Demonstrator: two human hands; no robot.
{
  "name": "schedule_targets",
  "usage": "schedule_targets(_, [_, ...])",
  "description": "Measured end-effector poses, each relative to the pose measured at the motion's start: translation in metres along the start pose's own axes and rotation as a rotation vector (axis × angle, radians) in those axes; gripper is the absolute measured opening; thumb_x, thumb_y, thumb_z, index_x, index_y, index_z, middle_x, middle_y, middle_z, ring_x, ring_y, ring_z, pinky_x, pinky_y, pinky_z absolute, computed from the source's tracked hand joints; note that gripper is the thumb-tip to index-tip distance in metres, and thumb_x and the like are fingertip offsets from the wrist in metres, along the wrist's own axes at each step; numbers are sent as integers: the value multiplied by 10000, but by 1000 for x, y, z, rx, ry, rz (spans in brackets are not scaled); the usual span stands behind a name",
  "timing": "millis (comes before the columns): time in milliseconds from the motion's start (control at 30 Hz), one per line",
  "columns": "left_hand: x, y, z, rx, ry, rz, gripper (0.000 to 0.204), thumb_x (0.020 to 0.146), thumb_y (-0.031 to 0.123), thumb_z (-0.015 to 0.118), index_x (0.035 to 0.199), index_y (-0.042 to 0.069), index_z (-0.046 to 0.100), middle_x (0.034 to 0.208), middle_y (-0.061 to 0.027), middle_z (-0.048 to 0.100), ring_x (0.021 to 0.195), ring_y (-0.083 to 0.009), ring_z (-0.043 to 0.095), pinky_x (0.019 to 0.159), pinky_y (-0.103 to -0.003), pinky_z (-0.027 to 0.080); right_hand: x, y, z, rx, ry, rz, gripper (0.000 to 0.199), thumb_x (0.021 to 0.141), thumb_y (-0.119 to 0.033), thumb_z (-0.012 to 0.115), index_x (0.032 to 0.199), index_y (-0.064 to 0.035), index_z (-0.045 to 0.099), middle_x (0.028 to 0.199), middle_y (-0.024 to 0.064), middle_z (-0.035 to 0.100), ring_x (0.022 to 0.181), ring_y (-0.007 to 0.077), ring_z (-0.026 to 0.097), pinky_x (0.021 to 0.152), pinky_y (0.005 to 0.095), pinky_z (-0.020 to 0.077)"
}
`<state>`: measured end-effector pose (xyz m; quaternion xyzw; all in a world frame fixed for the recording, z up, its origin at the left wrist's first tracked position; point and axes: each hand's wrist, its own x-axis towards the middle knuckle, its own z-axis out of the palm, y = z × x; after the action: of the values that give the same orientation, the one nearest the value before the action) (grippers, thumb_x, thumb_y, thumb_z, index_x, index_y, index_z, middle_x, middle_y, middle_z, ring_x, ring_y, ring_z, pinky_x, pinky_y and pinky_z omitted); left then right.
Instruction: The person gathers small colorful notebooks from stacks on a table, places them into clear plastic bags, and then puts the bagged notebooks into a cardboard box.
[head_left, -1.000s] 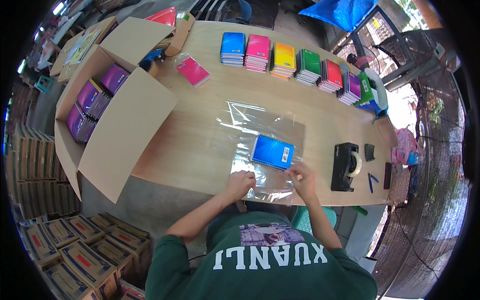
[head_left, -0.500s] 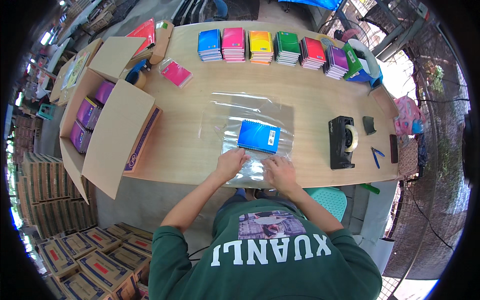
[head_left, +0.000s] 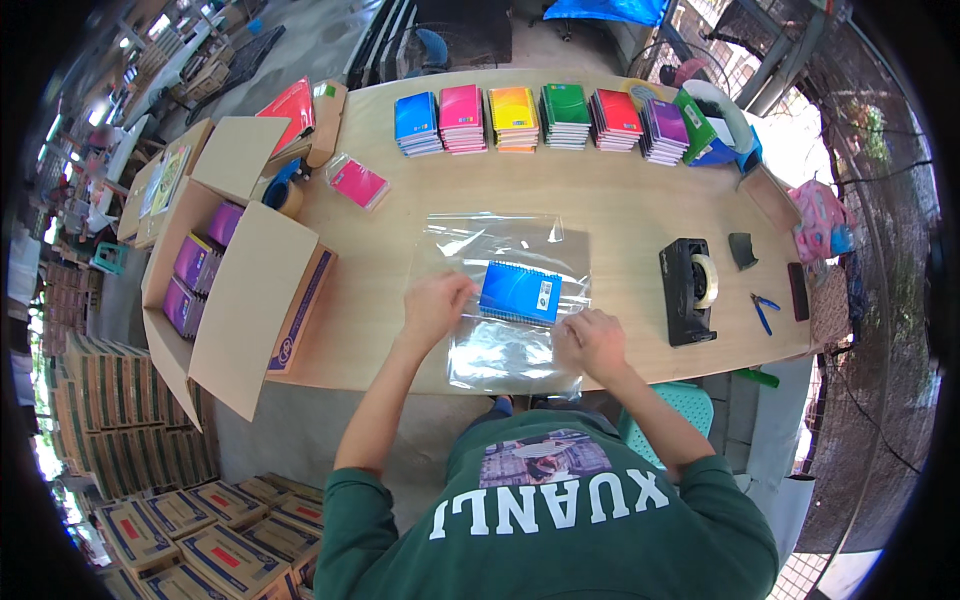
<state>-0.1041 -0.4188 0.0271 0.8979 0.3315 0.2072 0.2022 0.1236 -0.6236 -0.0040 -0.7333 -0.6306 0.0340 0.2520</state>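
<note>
1 blue nbk (head_left: pixel 518 290), flat on film (head_left: pixel 500 365), not yet wrapped. My L hand (head_left: pixel 438 306) & R hand (head_left: pixel 593 345) either side, fingers half-curled; can't tell if gripping. 1 pink nbk (head_left: pixel 358 184), looks wrapped.

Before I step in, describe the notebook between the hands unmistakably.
On the near half of the table lies clear plastic. On it, between the left hand and right hand, sits a blue notebook. Unlike the blue stack at the far edge, it lies alone with a white label.
</note>
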Motion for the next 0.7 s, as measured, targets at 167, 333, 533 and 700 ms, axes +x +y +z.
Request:
schedule_targets(167, [-21,46,31,41,591,183,230,798,241,723,1024,224,682,1100,-25,587,1051,-244,548,954,-532,332,21,38,-22,127,-16,116,71,772,-84,638,831,-81,678,806,84,677,780,286,643,672,419,521])
schedule_targets(333, [-102,65,96,32,-35,347,484,831,336,712,1290,250,586,1279,-37,528,1194,-218,487,1080,-533,253,17,38,-21,386,-36,187,99,814,-58,643,890,-57,706,779,103,706,700,260,681,626,343,527])
schedule_targets(533, [-66,65,99,176,-119,104,671,862,456,656,1464,273,424,1510,-153,319,1395,-355,285,1117,-633,135,38,80,4,586,-214,515,107,839,-83,690,920,-14,701,713,107,695,654,141,681,590,303,516])
schedule_targets(700, [-57,67,96,194,-135,61,683,854,491,653,1463,279,428,1509,-196,298,1407,-415,250,1095,-683,128,72,96,9,341,-206,410,155,848,-157,691,938,-33,710,798,123,712,745,228,702,674,359,536])
